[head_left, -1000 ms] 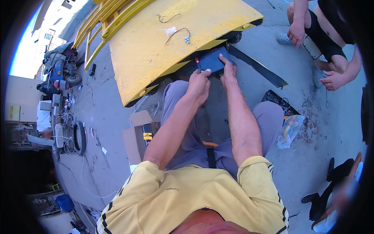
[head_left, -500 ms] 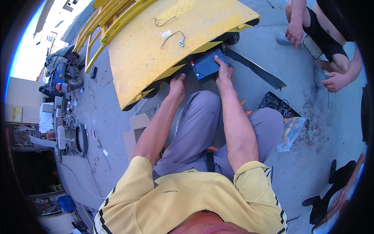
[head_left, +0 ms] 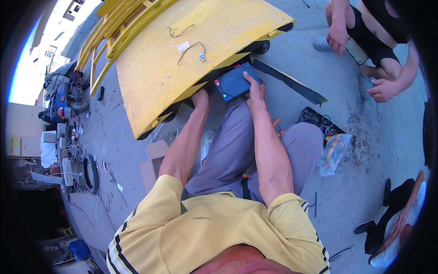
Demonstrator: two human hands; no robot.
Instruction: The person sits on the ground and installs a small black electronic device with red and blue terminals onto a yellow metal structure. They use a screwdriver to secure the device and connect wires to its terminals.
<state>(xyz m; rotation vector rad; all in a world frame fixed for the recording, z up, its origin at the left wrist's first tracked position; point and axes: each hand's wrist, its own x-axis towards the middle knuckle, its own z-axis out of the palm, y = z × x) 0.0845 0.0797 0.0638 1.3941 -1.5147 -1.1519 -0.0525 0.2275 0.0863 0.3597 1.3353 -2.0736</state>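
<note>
A dark blue box-shaped battery (head_left: 235, 83) with red and pale terminals sits tilted at the open side of a yellow steel platform (head_left: 182, 59). My right hand (head_left: 256, 86) grips its right end, thumb on top and fingers underneath. My left hand (head_left: 200, 98) reaches under the platform's edge, left of the battery. Its fingers are hidden beneath the edge. Beside the battery, a long dark panel (head_left: 292, 82) angles out from the platform toward the right. Two loose wires (head_left: 191, 51) and a small white scrap (head_left: 183, 46) lie on the platform top.
A black tool case (head_left: 319, 120) and a clear plastic bag (head_left: 335, 155) lie right of my knee. A cardboard box (head_left: 153, 160) is at my left. One person (head_left: 378, 50) crouches at the right, another (head_left: 397, 223) lower right. A motorbike (head_left: 64, 98) and tyre (head_left: 91, 173) stand left.
My left hand has gone further in under the platform edge, and its fingers have passed out of sight. The right hand still holds the battery. The whole view has shifted slightly.
</note>
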